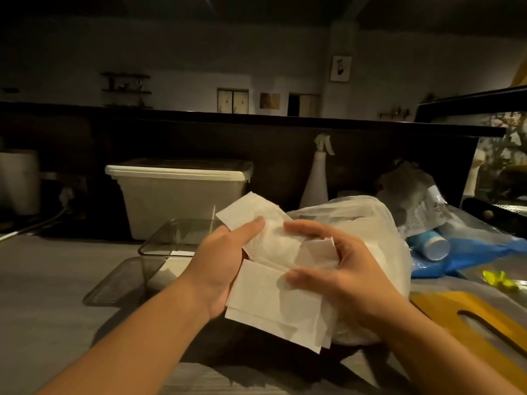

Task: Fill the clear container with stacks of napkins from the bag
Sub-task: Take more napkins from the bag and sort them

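Both hands hold a loose bunch of white paper napkins up over the grey counter, in the middle of the view. The left hand grips the bunch from the left side with its thumb on top. The right hand pinches it from the right, with thumb and fingers curled around the paper. Just behind the right hand sits the big see-through white plastic bag. The clear plastic box stands on the counter to the left of the napkins and a bit farther away. Something white may lie at its bottom, but the light is too dim to be sure. A flat clear tray lies near it on the left. Farther back is a white plastic tub with a lid, and a white spray bottle stands to its right. On the right are a blue bottle and a yellow board.
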A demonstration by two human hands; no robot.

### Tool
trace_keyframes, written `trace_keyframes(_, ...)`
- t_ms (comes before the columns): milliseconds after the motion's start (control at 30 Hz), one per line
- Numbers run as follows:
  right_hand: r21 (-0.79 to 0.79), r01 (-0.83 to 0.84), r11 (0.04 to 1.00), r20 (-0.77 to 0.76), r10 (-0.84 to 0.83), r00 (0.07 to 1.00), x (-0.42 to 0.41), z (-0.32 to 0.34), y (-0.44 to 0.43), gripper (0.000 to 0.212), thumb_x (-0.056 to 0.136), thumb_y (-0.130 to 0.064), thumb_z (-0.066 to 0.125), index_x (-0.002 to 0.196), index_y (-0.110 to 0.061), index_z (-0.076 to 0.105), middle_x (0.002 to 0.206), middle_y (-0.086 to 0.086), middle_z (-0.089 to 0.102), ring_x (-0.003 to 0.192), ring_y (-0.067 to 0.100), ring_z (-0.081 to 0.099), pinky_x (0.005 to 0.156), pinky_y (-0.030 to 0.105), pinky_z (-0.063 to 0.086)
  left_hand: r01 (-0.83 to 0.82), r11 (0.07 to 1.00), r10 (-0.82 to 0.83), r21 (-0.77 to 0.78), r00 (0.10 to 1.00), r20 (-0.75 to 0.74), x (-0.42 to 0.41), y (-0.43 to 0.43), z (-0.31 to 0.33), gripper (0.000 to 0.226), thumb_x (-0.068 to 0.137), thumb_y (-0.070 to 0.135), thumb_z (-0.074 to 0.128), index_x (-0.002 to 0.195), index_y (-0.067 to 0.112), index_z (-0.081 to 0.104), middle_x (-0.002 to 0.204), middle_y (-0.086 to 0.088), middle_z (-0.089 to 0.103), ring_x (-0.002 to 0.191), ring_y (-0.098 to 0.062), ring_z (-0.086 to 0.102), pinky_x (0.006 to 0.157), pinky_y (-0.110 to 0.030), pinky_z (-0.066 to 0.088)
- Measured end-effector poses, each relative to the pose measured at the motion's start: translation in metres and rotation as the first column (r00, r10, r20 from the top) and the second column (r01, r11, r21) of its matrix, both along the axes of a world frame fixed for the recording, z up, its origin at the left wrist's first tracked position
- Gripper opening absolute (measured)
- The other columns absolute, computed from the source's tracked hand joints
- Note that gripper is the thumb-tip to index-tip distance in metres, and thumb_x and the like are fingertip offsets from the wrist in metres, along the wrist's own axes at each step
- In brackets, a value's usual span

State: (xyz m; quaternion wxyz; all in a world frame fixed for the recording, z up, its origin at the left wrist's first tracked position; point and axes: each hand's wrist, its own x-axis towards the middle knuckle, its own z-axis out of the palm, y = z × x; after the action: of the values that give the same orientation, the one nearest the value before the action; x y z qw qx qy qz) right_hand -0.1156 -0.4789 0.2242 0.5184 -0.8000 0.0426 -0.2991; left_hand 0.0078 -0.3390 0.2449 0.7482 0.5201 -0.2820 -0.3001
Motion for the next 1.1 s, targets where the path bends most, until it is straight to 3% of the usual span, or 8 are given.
trace_keyframes(133, -0.038, 0.037, 0.999, 0.03, -0.036, 0.999, 0.002, 0.0, 0.003, 0.08, 0.065, -0.025, 0.09, 0.124, -0.058, 0.049, 0.108, -0.03, 0.058, 0.098, -0.005, 0.062, 0.078, 0.022, 0.059, -0.125, 0.991, 0.127, -0.048, 0.991, 0.036, 0.0, -0.001, -0.003, 0.013, 0.097, 0.034, 0.058, 0.101, 0.024, 0.066, 0.076, 0.003, 0.076, 0.068, -0.018, 0.074, 0.053, -0.036, 0.06)
trace_keyframes(233, -0.038, 0.061, 0.997, 0.011, -0.061, 0.998, 0.002, 0.001, 0.002, 0.085, 0.063, -0.028, 0.093, 0.126, -0.06, 0.046, 0.118, -0.022, 0.057, 0.102, 0.006, 0.064, 0.085, 0.03, 0.06, -0.131, 0.985, 0.134, -0.109, 0.991, 0.02, 0.001, 0.001, 0.001, 0.014, 0.098, 0.033, 0.055, 0.105, 0.024, 0.064, 0.079, 0.004, 0.076, 0.073, -0.017, 0.075, 0.055, -0.037, 0.06)
trace_keyframes(433, 0.061, -0.1, 0.993, 0.016, 0.099, 0.995, -0.004, 0.005, 0.0, 0.074, 0.058, -0.018, 0.095, 0.117, -0.048, 0.063, 0.117, -0.005, 0.065, 0.103, 0.024, 0.069, 0.082, 0.045, 0.061, -0.213, 0.949, 0.22, -0.232, 0.976, 0.001, 0.013, 0.01, 0.009, 0.021, 0.101, 0.017, 0.05, 0.119, 0.02, 0.061, 0.11, -0.002, 0.075, 0.101, -0.021, 0.072, 0.083, -0.042, 0.058)
trace_keyframes(633, 0.237, -0.256, 0.937, 0.165, 0.221, 0.961, -0.013, 0.017, -0.003, 0.069, 0.05, -0.015, 0.089, 0.113, -0.036, 0.068, 0.115, 0.006, 0.067, 0.104, 0.036, 0.07, 0.077, 0.05, 0.061, -0.099, 0.994, 0.106, -0.054, 0.983, 0.151, 0.012, 0.017, 0.011, 0.022, 0.098, 0.012, 0.052, 0.117, 0.019, 0.061, 0.103, -0.004, 0.076, 0.09, -0.025, 0.074, 0.071, -0.043, 0.06)
trace_keyframes(767, 0.246, -0.184, 0.951, 0.152, 0.15, 0.977, -0.011, 0.016, -0.004, 0.077, 0.047, -0.013, 0.094, 0.114, -0.04, 0.068, 0.118, 0.006, 0.065, 0.102, 0.034, 0.071, 0.077, 0.05, 0.061, 0.015, 0.997, -0.023, 0.079, 0.995, 0.102, -0.001, 0.014, 0.004, 0.015, 0.099, 0.018, 0.049, 0.098, 0.01, 0.062, 0.069, -0.007, 0.073, 0.059, -0.021, 0.071, 0.045, -0.028, 0.055)
trace_keyframes(833, 0.215, -0.132, 0.968, 0.118, 0.109, 0.987, -0.008, 0.013, -0.003, 0.078, 0.046, -0.013, 0.097, 0.113, -0.042, 0.067, 0.117, 0.005, 0.065, 0.101, 0.032, 0.071, 0.078, 0.05, 0.061, 0.079, 0.992, -0.082, 0.097, 0.996, 0.028, -0.002, 0.011, -0.001, 0.028, 0.101, 0.024, 0.046, 0.097, 0.008, 0.068, 0.073, -0.01, 0.074, 0.065, -0.024, 0.073, 0.054, -0.032, 0.059)
trace_keyframes(933, 0.131, -0.09, 0.987, 0.079, 0.08, 0.994, -0.006, 0.01, -0.003, 0.071, 0.055, -0.01, 0.092, 0.113, -0.042, 0.066, 0.107, -0.003, 0.069, 0.097, 0.027, 0.071, 0.077, 0.045, 0.062, 0.191, 0.974, -0.183, 0.124, 0.98, -0.074, 0.0, 0.006, -0.006, 0.046, 0.099, 0.048, 0.038, 0.114, 0.023, 0.074, 0.108, -0.017, 0.073, 0.099, -0.036, 0.071, 0.085, -0.052, 0.058)
trace_keyframes(1100, 0.088, -0.025, 0.996, 0.028, 0.023, 0.999, -0.002, 0.006, -0.003, 0.067, 0.06, -0.013, 0.092, 0.109, -0.048, 0.065, 0.104, -0.01, 0.066, 0.094, 0.018, 0.07, 0.077, 0.041, 0.063, 0.259, 0.96, -0.247, 0.11, 0.963, -0.107, -0.001, 0.004, -0.007, 0.068, 0.09, 0.074, 0.028, 0.107, 0.028, 0.076, 0.105, -0.014, 0.075, 0.095, -0.035, 0.073, 0.076, -0.046, 0.058)
